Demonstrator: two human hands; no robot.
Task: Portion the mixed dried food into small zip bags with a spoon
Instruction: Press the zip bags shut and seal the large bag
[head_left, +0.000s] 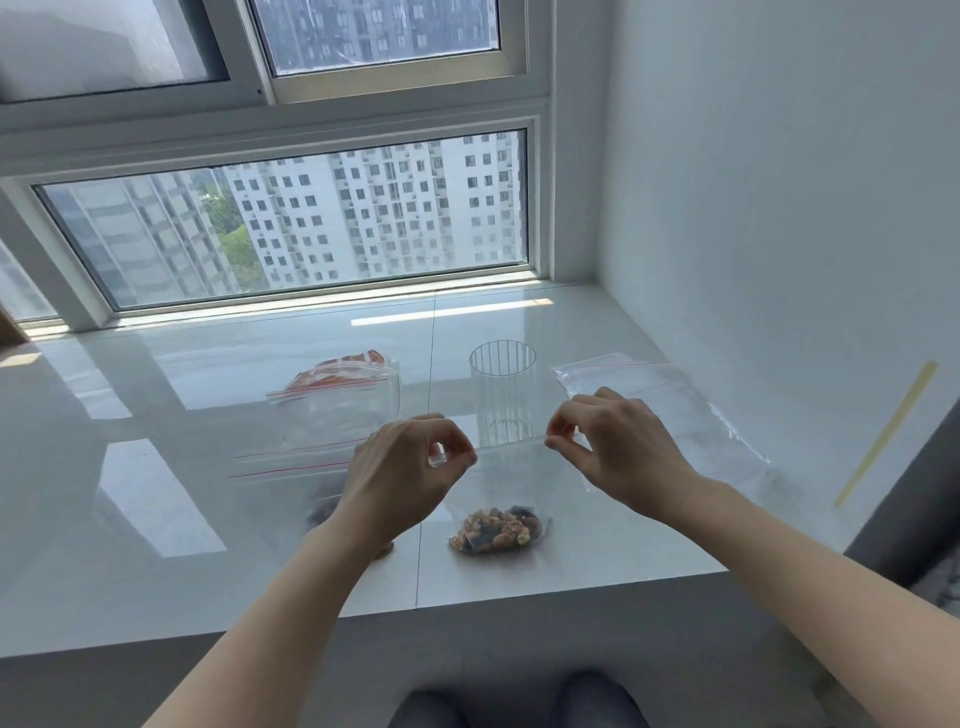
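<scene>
From the head view, the left hand (402, 470) and right hand (621, 449) each pinch a top corner of a clear zip bag (511, 480) holding mixed dried food (496, 530) above the white sill (156, 519). A ribbed glass (503, 395) stands at 12 o'clock of the bag, spare bags (670, 410) at 2 o'clock.

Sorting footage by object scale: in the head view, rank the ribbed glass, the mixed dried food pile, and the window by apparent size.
1. window
2. ribbed glass
3. mixed dried food

The last two look close, and the food sits nearer the camera, so their order is unsure.
</scene>
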